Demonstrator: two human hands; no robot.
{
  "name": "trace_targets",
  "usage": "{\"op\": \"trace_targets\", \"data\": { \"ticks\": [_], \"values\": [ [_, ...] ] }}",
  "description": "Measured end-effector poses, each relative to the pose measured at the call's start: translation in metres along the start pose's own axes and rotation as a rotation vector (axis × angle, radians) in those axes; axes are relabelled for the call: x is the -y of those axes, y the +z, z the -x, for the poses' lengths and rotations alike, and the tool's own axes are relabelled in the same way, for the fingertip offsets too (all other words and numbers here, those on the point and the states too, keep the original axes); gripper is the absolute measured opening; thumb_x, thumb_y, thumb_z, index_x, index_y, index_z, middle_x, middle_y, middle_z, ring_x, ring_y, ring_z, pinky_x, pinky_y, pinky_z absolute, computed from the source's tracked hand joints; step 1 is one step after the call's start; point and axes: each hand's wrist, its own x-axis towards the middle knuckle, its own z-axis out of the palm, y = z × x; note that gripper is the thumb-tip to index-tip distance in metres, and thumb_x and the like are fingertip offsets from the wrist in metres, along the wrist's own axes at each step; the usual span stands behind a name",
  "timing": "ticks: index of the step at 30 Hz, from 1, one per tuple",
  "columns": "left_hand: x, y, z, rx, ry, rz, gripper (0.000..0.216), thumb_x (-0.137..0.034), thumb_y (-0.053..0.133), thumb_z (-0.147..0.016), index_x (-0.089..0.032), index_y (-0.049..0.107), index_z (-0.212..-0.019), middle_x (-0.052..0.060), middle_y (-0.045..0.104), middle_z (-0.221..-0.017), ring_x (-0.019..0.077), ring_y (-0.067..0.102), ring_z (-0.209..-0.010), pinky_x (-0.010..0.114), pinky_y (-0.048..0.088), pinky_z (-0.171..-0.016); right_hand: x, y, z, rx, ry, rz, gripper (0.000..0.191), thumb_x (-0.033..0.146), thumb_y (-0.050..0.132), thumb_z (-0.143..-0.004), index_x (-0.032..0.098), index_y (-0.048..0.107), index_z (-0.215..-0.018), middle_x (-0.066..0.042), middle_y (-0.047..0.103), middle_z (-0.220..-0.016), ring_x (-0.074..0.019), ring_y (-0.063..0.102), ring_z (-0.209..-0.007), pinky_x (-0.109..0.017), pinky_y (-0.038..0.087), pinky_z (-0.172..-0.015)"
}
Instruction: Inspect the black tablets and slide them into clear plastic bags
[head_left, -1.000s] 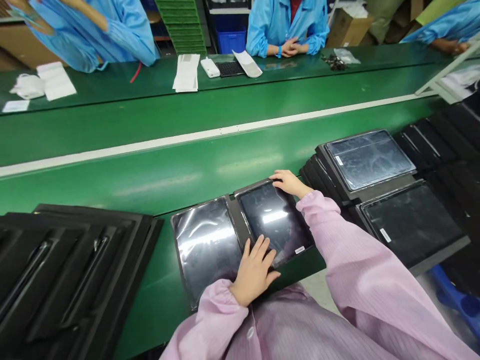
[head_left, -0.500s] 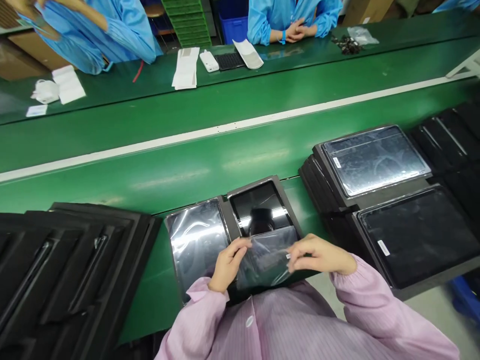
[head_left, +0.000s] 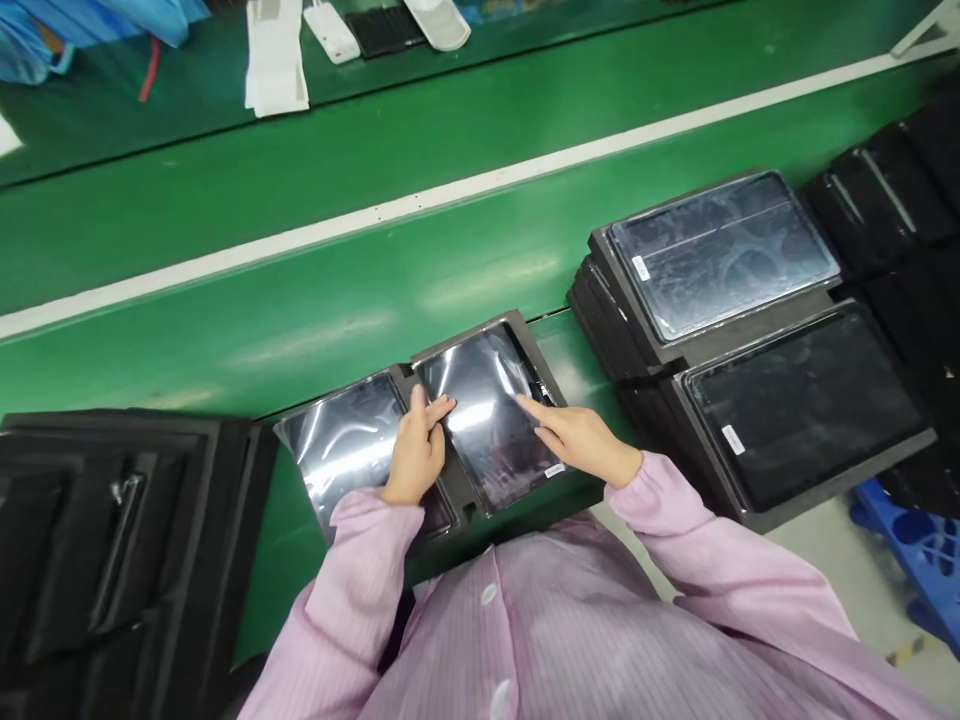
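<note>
A black two-pocket tray (head_left: 541, 350) lies at the near edge of the green bench. Each pocket holds a dark glossy screen under clear film: the left screen (head_left: 337, 450) and the right screen (head_left: 480, 400). My left hand (head_left: 415, 453) rests over the divider, its fingertips pressing the left edge of the right screen. On the same screen's right side lies my right hand (head_left: 581, 440), index finger stretched flat on the film. Both hands press with fingers apart and grip nothing.
A stack of black trays (head_left: 739, 380) with two screens on top stands to the right. Empty black trays (head_left: 112, 540) lie at the left. Beyond runs the green conveyor (head_left: 300, 220) with a white stripe. White sheets (head_left: 274, 60) and small devices sit on the far bench. A blue crate (head_left: 926, 550) is at floor level, right.
Half a second ago both hands held a clear film lifted above the right screen. The film now lies flat on it, with both hands pressing. The camera has tilted down.
</note>
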Motion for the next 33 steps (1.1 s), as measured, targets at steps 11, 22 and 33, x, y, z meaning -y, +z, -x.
{"op": "trace_targets", "data": {
  "ticks": [11, 22, 33],
  "values": [
    [0.001, -0.012, -0.011, 0.067, 0.012, -0.080, 0.050, -0.009, 0.038, -0.072, -0.022, 0.058, -0.116, 0.001, 0.072, -0.106, 0.0182, 0.058, -0.109, 0.040, 0.035, -0.103, 0.021, -0.045, -0.103, -0.249, 0.517, -1.260, 0.014, 0.014, 0.048, -0.088, 0.014, 0.055, -0.100, 0.003, 0.064, -0.069, -0.0078, 0.064, -0.061, -0.022, 0.052, -0.061],
    [-0.028, 0.014, 0.070, 0.522, 0.413, -0.347, 0.046, -0.006, 0.047, -0.069, -0.021, 0.065, -0.108, 0.010, 0.053, -0.134, 0.0320, 0.034, -0.133, 0.063, 0.019, -0.105, 0.007, -0.030, -0.054, -0.205, 0.783, -0.189, 0.031, 0.045, 0.062, -0.076, 0.019, 0.052, -0.062, -0.008, 0.063, -0.069, -0.0252, 0.063, -0.080, -0.034, 0.046, -0.073],
    [-0.019, 0.013, 0.070, 0.311, 0.211, 0.177, 0.042, -0.002, 0.048, -0.063, -0.026, 0.070, -0.089, 0.002, 0.066, -0.118, 0.0202, 0.052, -0.121, 0.047, 0.033, -0.105, 0.049, -0.033, -0.036, -0.251, 0.516, -0.542, 0.037, 0.054, 0.066, -0.055, 0.019, 0.055, -0.062, -0.001, 0.062, -0.061, -0.0199, 0.059, -0.065, -0.029, 0.044, -0.059]
  ]
}}
